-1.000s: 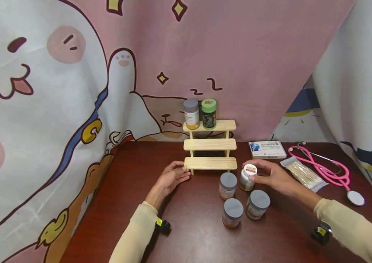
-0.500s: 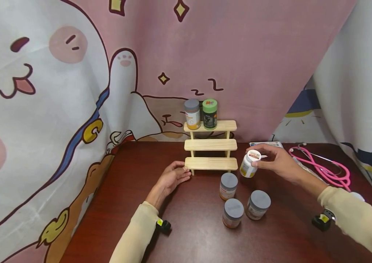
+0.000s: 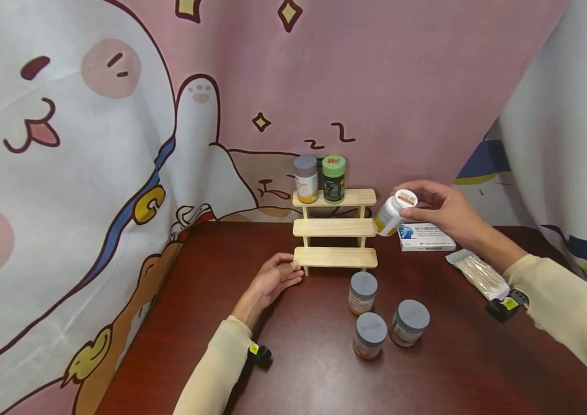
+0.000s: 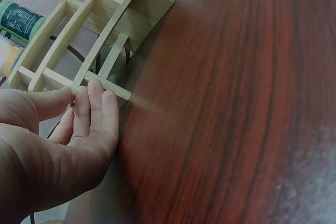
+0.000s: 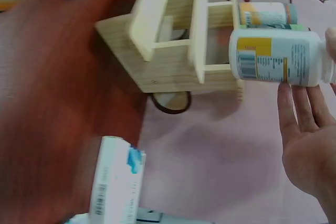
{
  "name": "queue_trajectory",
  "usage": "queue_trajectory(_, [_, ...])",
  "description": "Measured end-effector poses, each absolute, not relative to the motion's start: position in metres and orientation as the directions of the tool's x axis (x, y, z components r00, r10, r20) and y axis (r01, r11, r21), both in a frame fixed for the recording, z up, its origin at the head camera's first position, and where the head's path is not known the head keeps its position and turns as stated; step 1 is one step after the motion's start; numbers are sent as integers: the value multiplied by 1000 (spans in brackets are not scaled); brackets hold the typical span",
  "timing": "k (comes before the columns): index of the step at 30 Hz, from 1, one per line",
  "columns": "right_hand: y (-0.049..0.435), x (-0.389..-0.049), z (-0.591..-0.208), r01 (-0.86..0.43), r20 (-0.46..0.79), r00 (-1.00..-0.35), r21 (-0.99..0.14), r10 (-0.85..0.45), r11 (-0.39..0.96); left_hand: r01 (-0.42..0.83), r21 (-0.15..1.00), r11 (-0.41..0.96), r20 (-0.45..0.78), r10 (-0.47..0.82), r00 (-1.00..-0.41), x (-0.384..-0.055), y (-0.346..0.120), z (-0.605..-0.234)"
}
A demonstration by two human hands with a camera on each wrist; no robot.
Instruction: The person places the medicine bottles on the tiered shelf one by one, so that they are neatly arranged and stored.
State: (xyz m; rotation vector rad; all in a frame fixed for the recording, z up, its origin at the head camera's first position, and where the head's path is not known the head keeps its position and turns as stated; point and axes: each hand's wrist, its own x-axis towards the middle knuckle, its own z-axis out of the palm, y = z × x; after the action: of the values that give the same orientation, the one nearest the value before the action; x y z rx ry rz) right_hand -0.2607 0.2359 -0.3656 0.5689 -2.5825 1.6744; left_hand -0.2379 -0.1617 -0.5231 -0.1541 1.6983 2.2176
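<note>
My right hand [image 3: 440, 210] grips a white pill bottle [image 3: 390, 213] near its cap, tilted in the air at the right end of a three-tier wooden display shelf [image 3: 334, 257]. In the right wrist view the bottle [image 5: 275, 59] shows a yellow and white label with a barcode. My left hand [image 3: 272, 282] pinches the left end of the shelf's lowest tier between thumb and fingers, as the left wrist view shows. On the top tier stand a grey-capped bottle [image 3: 306, 183] and, beside it, a green-capped dark bottle [image 3: 334, 181].
Three grey-capped jars, a rear one [image 3: 363, 294], a front one [image 3: 370, 337] and a right one [image 3: 409, 324], stand on the dark wooden table [image 3: 293, 369]. A white medicine box [image 3: 427, 239] and a pack of cotton swabs [image 3: 478, 275] lie at right. A printed curtain hangs behind.
My right hand has lifted the white pill bottle off the table, up to the height of the upper tiers, tilting it. The left hand stays at the shelf's lower left end.
</note>
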Motion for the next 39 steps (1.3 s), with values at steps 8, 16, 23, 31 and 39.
queue_trajectory(8, [226,-282,-346,-362,311,-931,-856,-192,369,-332,920,-207,-295,191,-936,-237,-162,-522])
queue_trajectory(16, [208,-300,-337,-374,324,-925,-872,-199,315,-334,914,-229,-293,196,-936,-238,-158,-524])
queue_trajectory(23, [193,-312,-337,-422,373,-905,-853,-205,308,-333,918,-216,-294,193,-936,-238,-156,-526])
queue_trajectory(31, [184,-324,-340,-424,379,-903,-860,-200,284,-330,921,-206,-291,199,-936,-239,-158,-523])
queue_trajectory(39, [176,-327,-348,-398,356,-916,-867,-188,300,-321,924,-209,-285,184,-941,-236,-160,-523])
